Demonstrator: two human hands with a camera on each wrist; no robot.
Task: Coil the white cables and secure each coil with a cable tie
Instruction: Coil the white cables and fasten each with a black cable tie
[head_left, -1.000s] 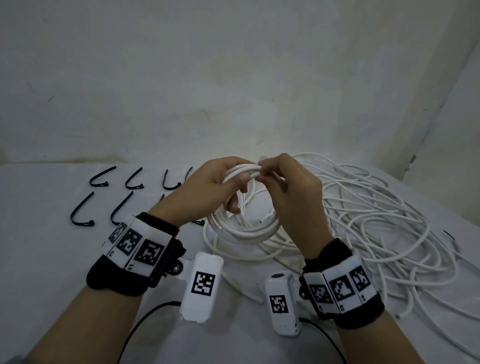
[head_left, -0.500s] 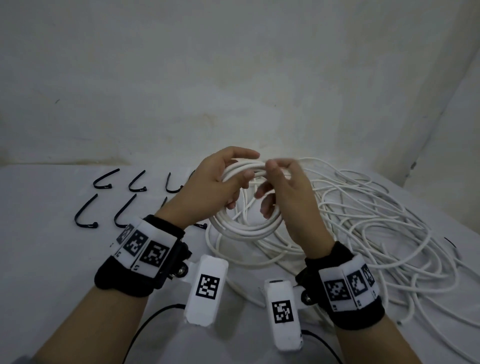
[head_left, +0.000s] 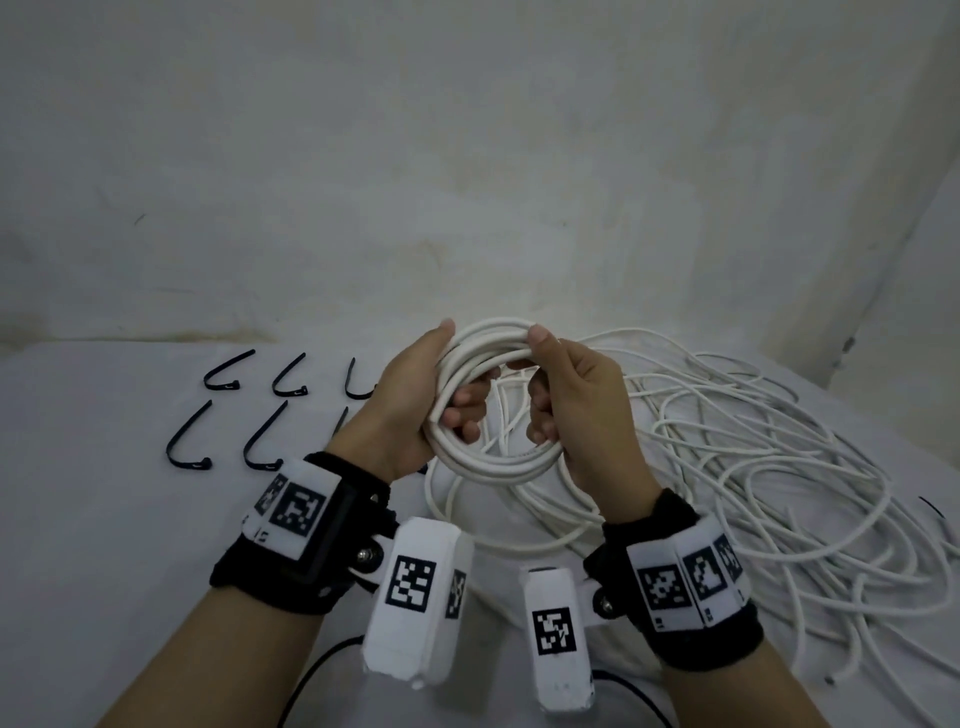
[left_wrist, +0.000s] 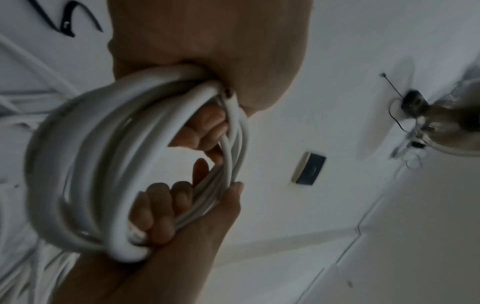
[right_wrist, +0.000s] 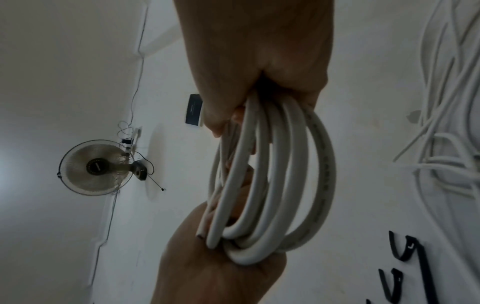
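A coil of white cable of several turns is held up above the table between both hands. My left hand grips its left side, thumb over the top and fingers curled through the ring. My right hand grips the right side the same way. In the left wrist view the coil runs from my left palm down to the right hand's fingers. The right wrist view shows the coil, with a cut cable end at the left hand. Several black cable ties lie in two rows at the left.
A large loose tangle of white cable covers the table's right half, and strands run under the coil. A pale wall stands close behind the table. A wall fan shows in the wrist views. Bare tabletop lies in front of the ties.
My right hand left its pinch at the top of the coil and now wraps round the coil's right side. The left hand closed fully round the left side.
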